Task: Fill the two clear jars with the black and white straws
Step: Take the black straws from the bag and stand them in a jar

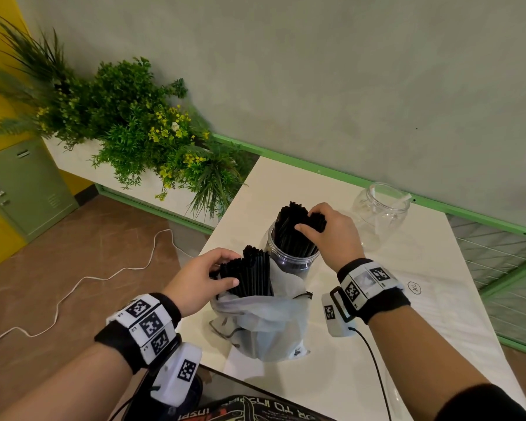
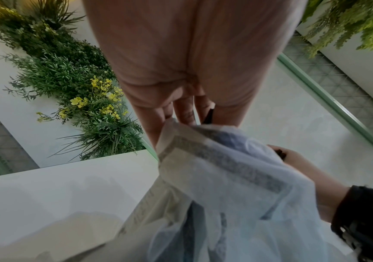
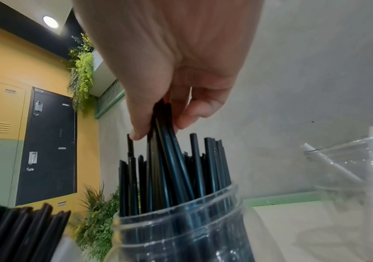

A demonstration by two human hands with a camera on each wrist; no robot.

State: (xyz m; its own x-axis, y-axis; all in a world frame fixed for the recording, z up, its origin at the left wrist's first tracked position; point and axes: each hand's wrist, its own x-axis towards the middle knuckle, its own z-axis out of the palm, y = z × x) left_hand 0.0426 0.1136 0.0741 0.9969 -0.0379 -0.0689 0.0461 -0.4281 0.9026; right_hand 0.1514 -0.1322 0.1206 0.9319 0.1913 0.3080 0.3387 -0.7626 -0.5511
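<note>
A room with lockers, like a staff room or a café back room

By the yellow wall [image 1: 0, 95] stand metal lockers [image 1: 25, 183], green and black. A long white planter [image 1: 82, 161] full of leafy plants [image 1: 134, 117] with little yellow flowers runs beside a white table [image 1: 438, 314]. The floor [image 1: 73, 253] has brown tiles, and the grey wall [image 1: 346, 71] has green trim.

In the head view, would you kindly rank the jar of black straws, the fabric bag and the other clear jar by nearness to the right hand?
1. Jar of black straws, directly beneath the right hand.
2. Fabric bag, nearer the person, below-left.
3. Other clear jar, far right by the wall.
</note>
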